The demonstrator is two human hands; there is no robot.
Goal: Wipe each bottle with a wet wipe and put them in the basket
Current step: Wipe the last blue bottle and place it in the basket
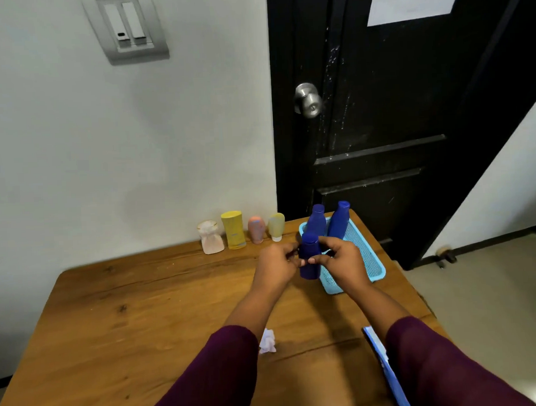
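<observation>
Small dark-blue plastic bottle [309, 259] is held upright between the left hand [276, 264] and right hand [344, 261], fingers [329, 241] of both curled round its sides, at the near-left rim of the light-blue mesh plastic basket [372, 261] on the wooden worktop [143, 313].

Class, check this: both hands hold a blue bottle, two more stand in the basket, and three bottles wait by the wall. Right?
No. The head view shows four by the wall, not three: white bottle, yellow bottle, pink bottle, pale bottle. Left hand and right hand hold the blue bottle; two blue bottles stand in the basket.
</observation>
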